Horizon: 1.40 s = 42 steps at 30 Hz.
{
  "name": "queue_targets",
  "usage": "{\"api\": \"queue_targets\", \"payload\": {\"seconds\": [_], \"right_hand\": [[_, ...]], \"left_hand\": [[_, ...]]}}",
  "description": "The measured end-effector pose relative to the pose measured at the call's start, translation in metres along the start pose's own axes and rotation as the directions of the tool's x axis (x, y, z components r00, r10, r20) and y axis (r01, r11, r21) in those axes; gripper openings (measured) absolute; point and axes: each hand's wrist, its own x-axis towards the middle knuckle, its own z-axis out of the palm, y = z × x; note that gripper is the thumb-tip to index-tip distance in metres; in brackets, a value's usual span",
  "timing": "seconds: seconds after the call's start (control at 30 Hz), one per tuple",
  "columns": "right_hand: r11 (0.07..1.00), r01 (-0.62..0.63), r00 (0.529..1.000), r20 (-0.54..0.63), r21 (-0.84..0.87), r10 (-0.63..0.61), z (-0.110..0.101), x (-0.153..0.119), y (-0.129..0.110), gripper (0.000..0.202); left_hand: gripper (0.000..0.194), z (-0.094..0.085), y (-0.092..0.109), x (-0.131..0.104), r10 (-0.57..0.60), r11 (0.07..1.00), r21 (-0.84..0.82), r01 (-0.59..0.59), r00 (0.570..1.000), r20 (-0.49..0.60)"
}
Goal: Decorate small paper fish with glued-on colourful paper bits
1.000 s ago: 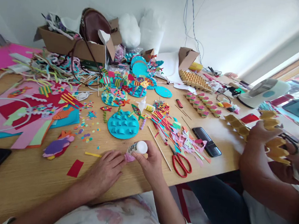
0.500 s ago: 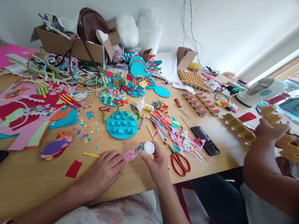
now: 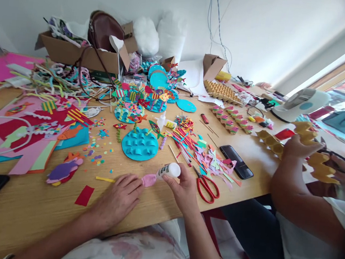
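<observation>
My right hand (image 3: 183, 187) is wrapped round a white glue bottle (image 3: 170, 171), tilted with its base towards me and its other end down over a small pink paper cutout (image 3: 148, 180). My left hand (image 3: 123, 196) lies flat on the table, fingers stretched out, its fingertips touching the cutout's left end. The bottle's tip is hidden. Close by are a yellow paper strip (image 3: 105, 179), a red paper piece (image 3: 85, 195) and red-handled scissors (image 3: 206, 185). Beyond my hands sits a blue oval base (image 3: 139, 144) with curled paper loops and paper fish.
At the right, a co-worker's hand (image 3: 300, 148) holds egg-carton pieces (image 3: 321, 168) beside dark-handled scissors (image 3: 337, 159). A phone (image 3: 236, 162), paper scraps (image 3: 215, 160) and stacked fish cutouts (image 3: 64, 171) lie around. A cardboard box (image 3: 81, 57) stands at the back.
The glue bottle and my right hand have shifted slightly right, showing more of the pink cutout. The co-worker's hands have moved left, and dark-handled scissors now show more plainly there.
</observation>
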Motion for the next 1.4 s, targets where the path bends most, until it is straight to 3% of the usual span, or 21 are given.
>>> {"api": "queue_targets", "payload": {"seconds": [0.23,0.47,0.83,1.1,1.4], "right_hand": [[0.999,0.035,0.999,0.003,-0.026,-0.035,0.010,0.005,-0.010,0.018],[0.999,0.022,0.998,0.057,0.026,-0.023,0.022,0.003,-0.004,0.017],[1.000,0.020,1.000,-0.006,0.002,-0.020,0.005,0.005,-0.001,0.018],[0.999,0.042,0.997,0.067,-0.033,-0.039,0.020,0.004,-0.008,0.019],[0.998,0.043,0.994,0.102,-0.052,-0.037,0.006,-0.008,-0.014,0.018]], "left_hand": [[0.030,-0.001,0.001,0.001,0.003,1.000,0.010,-0.003,1.000,-0.018],[0.031,-0.001,0.001,0.000,0.001,1.000,0.009,-0.001,1.000,-0.016],[0.032,-0.003,0.001,0.001,-0.003,1.000,0.003,0.003,1.000,0.000],[0.031,-0.001,0.001,0.001,-0.006,1.000,-0.012,0.006,1.000,-0.011],[0.031,-0.002,0.001,0.000,0.000,1.000,0.021,0.000,1.000,-0.014]]}}
